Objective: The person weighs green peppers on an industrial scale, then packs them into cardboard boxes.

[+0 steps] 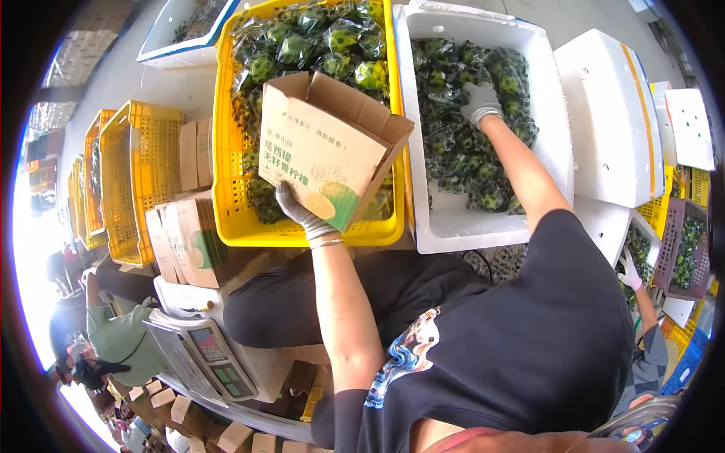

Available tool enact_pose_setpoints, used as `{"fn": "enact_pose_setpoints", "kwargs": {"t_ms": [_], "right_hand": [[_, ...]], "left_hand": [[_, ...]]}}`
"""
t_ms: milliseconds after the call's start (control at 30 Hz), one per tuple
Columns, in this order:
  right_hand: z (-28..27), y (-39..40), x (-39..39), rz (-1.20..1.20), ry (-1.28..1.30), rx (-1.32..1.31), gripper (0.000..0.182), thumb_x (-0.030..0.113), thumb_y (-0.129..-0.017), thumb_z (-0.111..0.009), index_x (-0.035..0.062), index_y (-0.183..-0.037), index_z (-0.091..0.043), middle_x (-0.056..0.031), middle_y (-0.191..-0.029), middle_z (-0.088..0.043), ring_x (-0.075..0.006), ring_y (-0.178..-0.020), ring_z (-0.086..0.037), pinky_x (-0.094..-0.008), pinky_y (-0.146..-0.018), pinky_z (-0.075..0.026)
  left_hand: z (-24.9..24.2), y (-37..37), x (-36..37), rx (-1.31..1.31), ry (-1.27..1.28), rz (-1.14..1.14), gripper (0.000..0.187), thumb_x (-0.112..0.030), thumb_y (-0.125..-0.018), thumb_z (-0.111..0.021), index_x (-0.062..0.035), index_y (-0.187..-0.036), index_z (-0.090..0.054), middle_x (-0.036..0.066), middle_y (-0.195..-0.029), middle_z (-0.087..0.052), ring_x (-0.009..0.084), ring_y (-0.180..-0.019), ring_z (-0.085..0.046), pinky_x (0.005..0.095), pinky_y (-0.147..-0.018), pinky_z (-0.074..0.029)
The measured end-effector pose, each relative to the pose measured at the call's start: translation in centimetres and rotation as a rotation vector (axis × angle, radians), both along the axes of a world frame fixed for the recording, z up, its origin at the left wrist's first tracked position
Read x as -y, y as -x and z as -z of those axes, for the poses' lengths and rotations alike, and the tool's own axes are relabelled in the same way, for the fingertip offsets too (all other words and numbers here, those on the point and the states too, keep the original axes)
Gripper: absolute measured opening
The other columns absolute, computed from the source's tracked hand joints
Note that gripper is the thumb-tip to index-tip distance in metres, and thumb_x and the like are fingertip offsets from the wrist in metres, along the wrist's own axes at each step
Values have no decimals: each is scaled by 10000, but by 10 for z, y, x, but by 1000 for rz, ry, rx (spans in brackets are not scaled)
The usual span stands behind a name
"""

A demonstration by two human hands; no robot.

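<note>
My left hand (298, 208), in a grey glove, holds an open cardboard box (317, 151) printed with green lettering and a lime picture. The box is tilted over a yellow crate (310, 235) of green fruit in clear dotted bags (302, 45). To the right, my gloved right hand (481, 102) reaches into a white foam box (483, 235) and rests on the dark-looking bagged fruit (461, 162) there. Its fingertips are partly lost among the bags, so whether it grips one is unclear.
Folded cardboard boxes (189, 234) and yellow crates (140, 181) stand at left, a scale (215, 351) below them. Foam boxes (612, 113) stand at right. A co-worker's gloved hand (629, 272) is at lower right; another person (124, 343) is at lower left.
</note>
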State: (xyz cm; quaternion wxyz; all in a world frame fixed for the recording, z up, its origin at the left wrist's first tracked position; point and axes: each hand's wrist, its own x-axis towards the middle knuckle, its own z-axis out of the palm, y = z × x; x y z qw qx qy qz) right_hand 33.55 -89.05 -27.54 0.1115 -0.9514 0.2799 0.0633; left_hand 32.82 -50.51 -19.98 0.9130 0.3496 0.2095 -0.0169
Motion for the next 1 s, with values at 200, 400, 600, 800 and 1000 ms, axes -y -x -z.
{"fn": "enact_pose_setpoints", "kwargs": {"t_ms": [200, 400, 600, 800, 1000], "right_hand": [[-82, 24, 2, -106, -1005, 762, 333, 106, -687, -662, 89, -1006, -566, -56, -910, -627, -194, -823, -629, -274, -690, -516], [-204, 9, -119, -692, -1187, 529, 655, 208, -746, -739, 65, -1301, -422, -153, -1157, -556, -204, -986, -603, -298, -784, -529], [-62, -83, -8, -203, -510, 326, 916, 323, -621, -824, 100, -1376, -354, -222, -1376, -389, -338, -1198, -471, -438, -988, -430], [7, -145, -27, -127, 73, -95, 919, 514, -553, -769, 295, -1368, -406, -244, -1449, -220, -449, -1280, -330, -503, -1019, -377], [-12, -129, -18, -426, 102, -327, 935, 577, -566, -744, 261, -1376, -402, -250, -1422, -252, -452, -1215, -416, -462, -1010, -399]], "left_hand": [[14, -11, -19, 35, 103, 136, 622, -349, -762, -613, 9, -1247, -460, 168, -1163, -557, 316, -1039, -549, 449, -925, -442], [15, 1, -6, -21, 125, 137, 621, -395, -764, -610, -21, -1243, -482, 144, -1148, -571, 301, -1031, -552, 436, -909, -449], [16, 8, -28, 38, 126, -48, 622, -498, -820, -544, -89, -1285, -484, 91, -1191, -564, 270, -1046, -546, 409, -937, -434], [16, 12, -25, 47, 198, -20, 622, -487, -790, -582, -98, -1267, -490, 87, -1182, -561, 248, -1037, -543, 395, -904, -455], [15, 3, -13, -44, 206, 23, 656, -468, -727, -630, -92, -1247, -497, 94, -1191, -548, 274, -1072, -513, 430, -931, -415]]}}
